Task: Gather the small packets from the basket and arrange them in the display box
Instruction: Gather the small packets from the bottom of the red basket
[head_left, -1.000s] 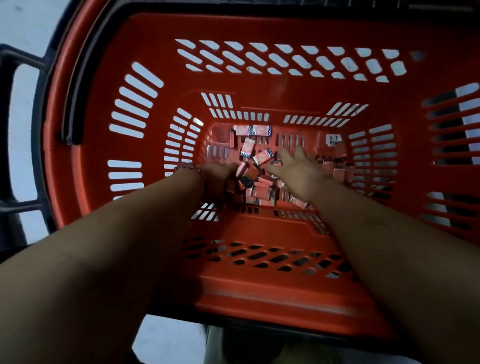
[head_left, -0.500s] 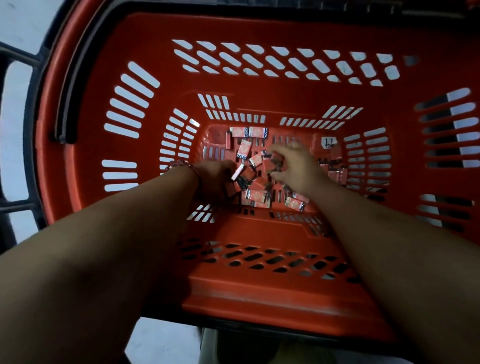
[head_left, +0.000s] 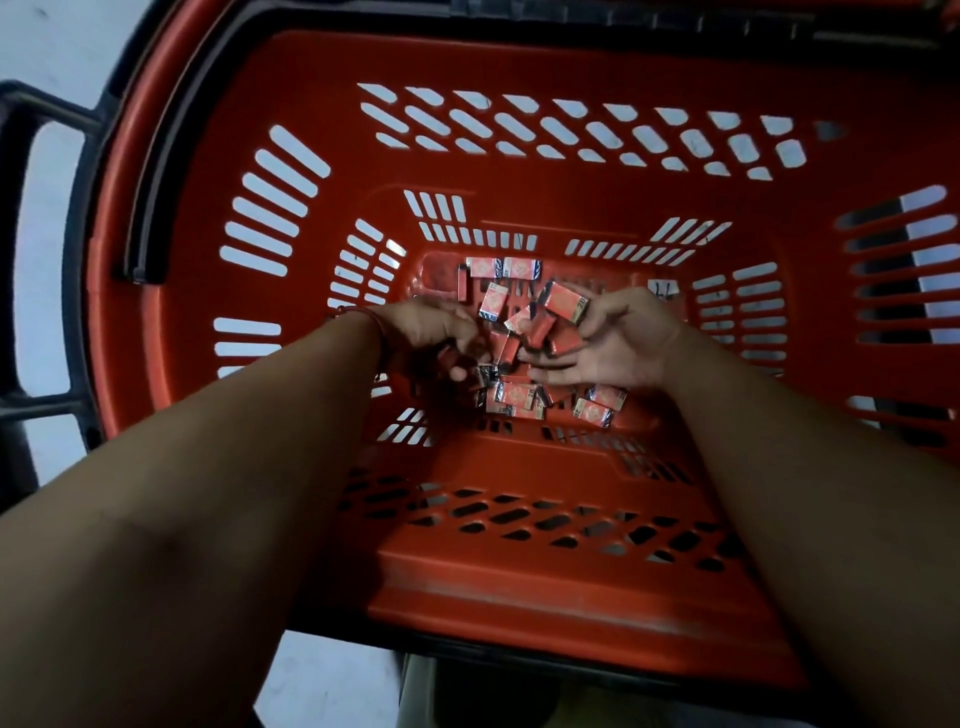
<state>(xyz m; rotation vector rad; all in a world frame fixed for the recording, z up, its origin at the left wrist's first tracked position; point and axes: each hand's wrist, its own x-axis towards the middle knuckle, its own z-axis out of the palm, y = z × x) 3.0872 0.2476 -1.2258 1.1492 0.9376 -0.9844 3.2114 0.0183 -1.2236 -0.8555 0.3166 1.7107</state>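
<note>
Deep in the red basket (head_left: 519, 597), small red packets (head_left: 517, 393) lie heaped on its bottom. Right hand (head_left: 623, 338) sits palm inward, thumb pinching a few packets against its half-curled fingers (head_left: 558, 375). Left hand (head_left: 431, 332) touches the pile, fingers curled tight; too dim to tell whether they hold anything. Red cord (head_left: 363, 313) circles left wrist.

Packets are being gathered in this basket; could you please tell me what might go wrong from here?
1. The right hand pinches several packets loosely at its fingertips; one may slip back into the pile.
2. Two packets against the basket far wall, and those beneath the right arm, could be overlooked.
3. The left hand works in shadow, so its grip is hard to judge.
</note>
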